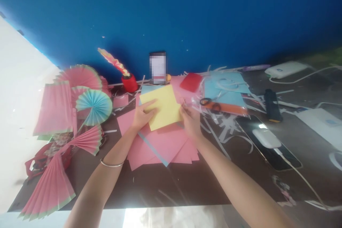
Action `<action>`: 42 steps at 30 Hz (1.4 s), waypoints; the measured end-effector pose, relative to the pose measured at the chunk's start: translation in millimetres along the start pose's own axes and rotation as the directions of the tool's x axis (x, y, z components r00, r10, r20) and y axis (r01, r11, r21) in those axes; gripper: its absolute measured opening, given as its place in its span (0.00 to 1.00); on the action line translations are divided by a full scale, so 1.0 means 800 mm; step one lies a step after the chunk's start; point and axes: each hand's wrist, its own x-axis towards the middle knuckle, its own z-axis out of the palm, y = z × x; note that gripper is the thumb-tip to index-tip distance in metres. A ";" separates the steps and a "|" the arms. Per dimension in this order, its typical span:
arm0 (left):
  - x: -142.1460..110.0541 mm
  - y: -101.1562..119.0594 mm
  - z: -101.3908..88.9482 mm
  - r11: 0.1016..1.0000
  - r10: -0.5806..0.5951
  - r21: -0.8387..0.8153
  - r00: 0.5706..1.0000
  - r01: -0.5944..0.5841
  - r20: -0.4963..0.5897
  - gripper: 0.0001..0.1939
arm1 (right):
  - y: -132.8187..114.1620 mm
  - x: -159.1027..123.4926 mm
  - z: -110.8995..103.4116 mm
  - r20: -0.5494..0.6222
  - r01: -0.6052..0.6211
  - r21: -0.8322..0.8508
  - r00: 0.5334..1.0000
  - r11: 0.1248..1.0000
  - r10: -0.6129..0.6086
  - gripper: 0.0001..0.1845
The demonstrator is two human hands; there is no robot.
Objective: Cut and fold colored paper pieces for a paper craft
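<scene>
A yellow paper square (164, 107) lies on top of a stack of pink paper sheets (165, 146) in the middle of the dark table. My left hand (141, 115) rests on the yellow sheet's left edge, fingers stretched flat across it. My right hand (190, 118) is at the sheet's right edge, fingers curled and pinching that edge. A light blue strip (153, 146) shows between the pink sheets.
Folded pink paper fans (52, 181) and a teal round fan (94, 106) lie at the left. Scissors with orange handles (213, 106), blue sheets (227, 87), a phone (269, 142), a black case (272, 105), power banks and cables sit at the right. White paper scraps are scattered about.
</scene>
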 end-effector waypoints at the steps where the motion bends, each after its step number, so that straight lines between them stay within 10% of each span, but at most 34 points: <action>1: 0.000 0.000 0.000 1.000 -0.001 -0.001 1.000 0.001 0.002 0.22 | 0.001 0.000 0.000 0.000 0.004 0.001 1.000 1.000 -0.004 0.16; 12: -0.002 0.004 0.003 0.999 0.023 0.041 0.999 -0.022 -0.029 0.21 | 0.000 0.000 0.002 -0.102 -0.033 0.057 0.994 0.998 0.038 0.13; 22: -0.003 0.008 0.000 0.998 0.021 0.057 0.997 -0.017 -0.075 0.21 | -0.018 -0.005 0.001 0.058 -0.159 0.271 0.987 0.949 0.149 0.15; 38: -0.002 0.003 -0.002 0.997 0.065 0.045 0.996 -0.068 0.062 0.36 | -0.026 -0.003 -0.008 -0.034 0.042 -0.256 0.998 0.966 -0.053 0.14; 42: -0.002 0.000 -0.001 0.998 0.010 0.054 0.994 -0.016 0.106 0.24 | -0.021 0.000 -0.011 -0.008 0.109 -0.344 0.993 0.933 -0.118 0.15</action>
